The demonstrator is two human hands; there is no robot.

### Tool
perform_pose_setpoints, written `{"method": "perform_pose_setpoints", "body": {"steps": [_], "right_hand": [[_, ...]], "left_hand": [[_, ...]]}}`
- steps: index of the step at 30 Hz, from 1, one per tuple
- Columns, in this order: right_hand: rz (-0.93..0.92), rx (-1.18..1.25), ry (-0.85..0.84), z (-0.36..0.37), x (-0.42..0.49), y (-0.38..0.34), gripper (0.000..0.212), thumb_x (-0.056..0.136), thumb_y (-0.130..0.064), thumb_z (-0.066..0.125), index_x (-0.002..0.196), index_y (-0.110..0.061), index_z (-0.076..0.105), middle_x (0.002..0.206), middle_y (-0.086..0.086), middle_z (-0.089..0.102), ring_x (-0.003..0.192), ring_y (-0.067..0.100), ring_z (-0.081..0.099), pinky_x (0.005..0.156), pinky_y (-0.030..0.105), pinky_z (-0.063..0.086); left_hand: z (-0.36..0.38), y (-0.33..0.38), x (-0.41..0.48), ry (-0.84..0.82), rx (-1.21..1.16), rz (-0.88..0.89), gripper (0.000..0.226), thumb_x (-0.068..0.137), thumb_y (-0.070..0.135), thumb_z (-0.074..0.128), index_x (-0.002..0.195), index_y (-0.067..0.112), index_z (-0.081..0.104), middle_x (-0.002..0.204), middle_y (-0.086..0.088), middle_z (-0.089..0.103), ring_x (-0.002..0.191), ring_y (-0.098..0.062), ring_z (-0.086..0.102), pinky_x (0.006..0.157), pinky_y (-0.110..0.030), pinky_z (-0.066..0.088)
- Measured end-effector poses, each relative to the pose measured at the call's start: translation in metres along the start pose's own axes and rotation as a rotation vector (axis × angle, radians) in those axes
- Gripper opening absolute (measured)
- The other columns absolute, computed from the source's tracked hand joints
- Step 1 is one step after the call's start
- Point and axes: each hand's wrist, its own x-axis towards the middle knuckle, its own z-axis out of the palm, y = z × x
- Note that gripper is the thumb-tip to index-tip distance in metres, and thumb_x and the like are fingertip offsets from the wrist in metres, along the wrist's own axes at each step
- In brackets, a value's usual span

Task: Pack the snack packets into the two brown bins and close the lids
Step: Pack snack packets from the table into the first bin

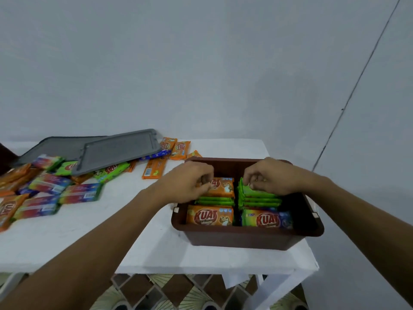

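The left grip (190, 182) pinched an orange packet (223, 186) inside the bin (241, 239); the right grip (268, 177) pinched green packets (257, 196) just beside it.

One brown bin (245, 239) in plain view, two grey lids (120, 151). Inside it I count two orange packets (210, 217), one rainbow packet (267, 220) and two green stacks (259, 199); the loose pile (49, 183) on the surface (111, 231) is too blurry to count.

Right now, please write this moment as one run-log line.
stage: packing | left hand: pinches orange packet in brown bin | right hand: pinches green packet | lids: off, on table | loose packets: on table
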Motion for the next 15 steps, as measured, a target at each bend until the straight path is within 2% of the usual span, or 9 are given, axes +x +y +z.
{"method": "perform_pose_setpoints", "body": {"steps": [3,6,11,15], "right_hand": [[-0.031,0.031,0.130,-0.006,0.026,-0.004,0.013,0.091,-0.014,0.061,0.095,-0.022,0.069,0.082,-0.010,0.070,0.076,0.003,0.065,0.074,0.029,0.054],[-0.012,0.050,0.232,-0.011,0.058,-0.011,0.010,0.089,-0.016,0.062,0.091,-0.024,0.069,0.079,-0.013,0.065,0.078,0.010,0.063,0.075,0.036,0.053],[0.051,0.140,0.283,-0.015,0.117,-0.018,0.010,0.088,-0.018,0.062,0.084,-0.025,0.068,0.078,-0.010,0.066,0.072,0.010,0.060,0.070,0.032,0.051],[0.108,0.135,0.179,-0.013,0.173,-0.017,0.002,0.087,-0.022,0.066,0.086,-0.024,0.066,0.082,-0.006,0.069,0.077,0.011,0.061,0.066,0.026,0.043]], "left_hand": [[-0.007,-0.033,-0.009,0.266,0.054,-0.060,0.009,0.091,0.022,0.059,0.084,0.025,0.052,0.082,0.009,0.055,0.076,-0.011,0.051,0.063,-0.030,0.044],[-0.012,-0.072,-0.016,0.333,0.098,-0.227,0.011,0.089,0.019,0.059,0.082,0.025,0.052,0.079,0.009,0.051,0.074,-0.014,0.050,0.062,-0.032,0.042],[-0.004,-0.131,-0.023,0.226,0.123,-0.497,0.009,0.087,0.027,0.063,0.083,0.020,0.060,0.086,0.004,0.058,0.079,-0.016,0.055,0.066,-0.033,0.049],[0.005,-0.171,-0.017,0.100,0.164,-0.646,0.018,0.088,0.039,0.062,0.086,0.022,0.058,0.094,0.004,0.056,0.078,-0.011,0.052,0.059,-0.024,0.038]]}}
